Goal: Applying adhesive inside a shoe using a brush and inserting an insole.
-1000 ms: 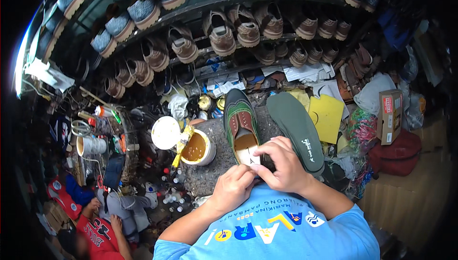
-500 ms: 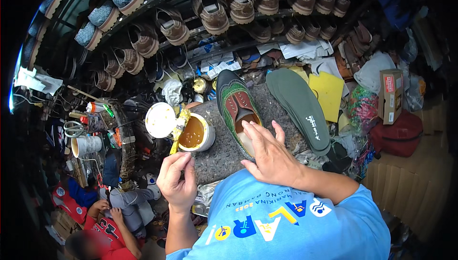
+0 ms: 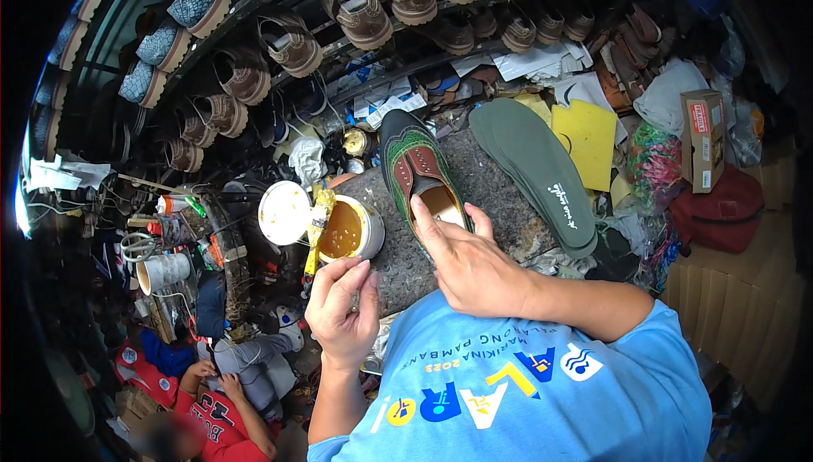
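A leather lace-up shoe [image 3: 421, 161], with a dark toe, green sides and reddish-brown facings, points away from me on the dark, rough work surface [image 3: 394, 280]. My right hand [image 3: 483, 276] lies over its heel end, fingers stretched out, with fingertips at the shoe's opening; the heel is hidden underneath. Closer to the left, my left hand [image 3: 343, 309] has its fingers curled in; whatever they may hold does not show. Just beyond it stands a white tub of amber glue [image 3: 343, 229]. A yellow, glue-caked brush [image 3: 318, 229] rests across the tub's left rim, beside a round white lid [image 3: 284, 213].
Dark green insoles [image 3: 538, 178] lie stacked right of the shoe, near yellow sheets [image 3: 586, 144]. Racks of brown shoes [image 3: 360, 17] line the far side. A cardboard box [image 3: 703, 140] and red bag [image 3: 718, 212] sit at right. Another person in red [image 3: 224, 420] sits lower left.
My right hand's fingers have drawn closer together over the shoe's opening. My left hand has come nearer the glue tub. The whole view has shifted slightly.
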Available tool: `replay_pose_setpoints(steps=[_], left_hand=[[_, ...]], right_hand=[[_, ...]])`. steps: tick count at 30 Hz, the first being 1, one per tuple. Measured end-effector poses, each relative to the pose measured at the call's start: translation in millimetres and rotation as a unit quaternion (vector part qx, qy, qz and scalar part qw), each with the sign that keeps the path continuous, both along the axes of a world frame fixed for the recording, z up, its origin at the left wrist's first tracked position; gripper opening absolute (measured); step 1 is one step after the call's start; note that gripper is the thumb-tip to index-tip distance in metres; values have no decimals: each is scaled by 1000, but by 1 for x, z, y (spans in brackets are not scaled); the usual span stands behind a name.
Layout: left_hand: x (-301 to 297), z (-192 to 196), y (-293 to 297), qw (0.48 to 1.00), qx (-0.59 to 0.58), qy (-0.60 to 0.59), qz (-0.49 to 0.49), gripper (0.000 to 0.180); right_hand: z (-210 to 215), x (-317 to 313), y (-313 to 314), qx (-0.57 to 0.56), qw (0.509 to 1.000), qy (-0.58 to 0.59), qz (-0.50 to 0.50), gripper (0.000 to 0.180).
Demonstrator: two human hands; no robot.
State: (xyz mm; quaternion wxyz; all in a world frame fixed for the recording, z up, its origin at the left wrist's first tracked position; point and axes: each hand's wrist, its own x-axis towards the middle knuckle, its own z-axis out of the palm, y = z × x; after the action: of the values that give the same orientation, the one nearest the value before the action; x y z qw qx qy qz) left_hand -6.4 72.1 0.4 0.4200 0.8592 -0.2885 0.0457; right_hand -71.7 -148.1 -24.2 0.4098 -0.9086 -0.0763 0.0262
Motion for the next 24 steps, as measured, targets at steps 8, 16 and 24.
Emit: replay_pose_setpoints(steps=[8,16,24], left_hand=[[4,-8,10,999,18,-34,4,24],[11,-6,26,997,38,-42,57,21],[34,-7,57,976,162,16,148,44]], right_hand=[[6,-3,-5,39,999,20,19,98],[5,-21,-6,39,998,-21,44,90],[-18,-18,-9,1,990,-118,77,91]])
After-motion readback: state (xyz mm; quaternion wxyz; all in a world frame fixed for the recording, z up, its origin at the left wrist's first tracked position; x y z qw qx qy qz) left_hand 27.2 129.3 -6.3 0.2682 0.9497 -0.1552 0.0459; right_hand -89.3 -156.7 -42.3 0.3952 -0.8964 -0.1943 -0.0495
